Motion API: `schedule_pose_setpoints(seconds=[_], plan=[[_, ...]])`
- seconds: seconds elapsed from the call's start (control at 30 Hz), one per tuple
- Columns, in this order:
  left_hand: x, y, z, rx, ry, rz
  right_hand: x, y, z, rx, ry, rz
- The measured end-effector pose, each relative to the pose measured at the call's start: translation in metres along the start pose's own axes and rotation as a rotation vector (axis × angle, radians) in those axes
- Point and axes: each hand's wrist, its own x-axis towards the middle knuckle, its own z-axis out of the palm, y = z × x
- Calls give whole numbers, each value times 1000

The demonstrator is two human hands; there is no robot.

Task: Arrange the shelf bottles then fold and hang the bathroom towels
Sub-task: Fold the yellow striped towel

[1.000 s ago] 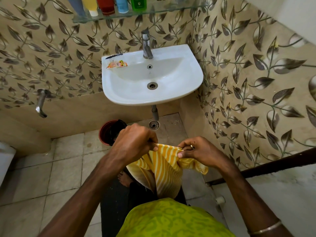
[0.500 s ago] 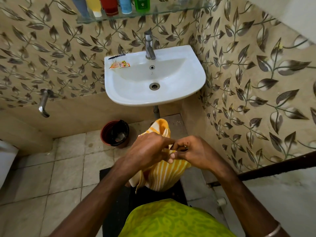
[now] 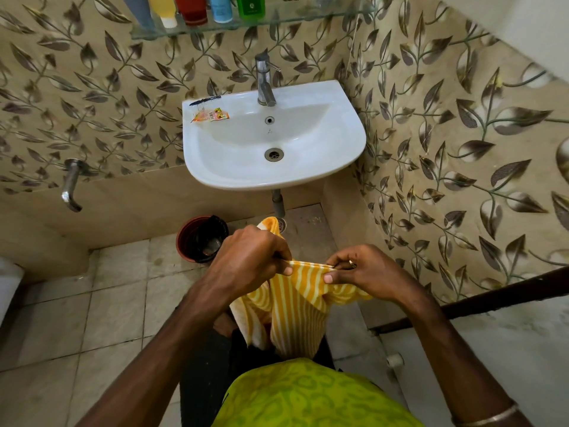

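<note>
A yellow-and-white striped towel [image 3: 292, 306] hangs in front of my body, below the sink. My left hand [image 3: 249, 260] grips its top edge on the left, with a fold of the towel sticking up behind the knuckles. My right hand [image 3: 363, 272] pinches the same edge on the right, so a short stretch is held taut between the two hands. Several coloured bottles [image 3: 191, 9] stand in a row on the glass shelf [image 3: 308, 15] at the top of the view; their upper parts are cut off.
A white sink [image 3: 345, 149] with a steel tap [image 3: 263, 80] hangs on the tiled wall ahead; a small orange sachet [image 3: 211, 114] lies on its rim. A red-brown pot [image 3: 187, 238] stands on the floor under it. A wall tap [image 3: 71, 183] juts out at left. A dark rail [image 3: 498, 291] runs at right.
My hands were together on the bunched towel half a second ago; they have drawn apart, stretching the top edge between them. The raised fold has dropped lower behind my left hand.
</note>
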Motion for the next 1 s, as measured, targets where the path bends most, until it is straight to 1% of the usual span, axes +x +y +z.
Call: schedule_pose_setpoints(seconds=[0.2,0.33,0.4,0.53,0.67,0.8,1.0], plan=[[-3,-1,-4,81,-41,-19,-2,-4,-1,-9,28,-37],[-3,-1,-5,149,-125,-38,-2,-12,0,-61,25,-76],[-2,1,-2,160,-150,-3,-2,-16,1,-84,17,-91],[2,14,10,83,-165,95,-1,-26,8,-179,15,-136],[8,19,16,54,-112,100,-1,-28,7,-251,29,-144],[9,14,16,61,-34,79,-2,-20,-1,-228,42,-85],[7,2,2,-34,5,-1,-6,-3,-17,-323,78,7]])
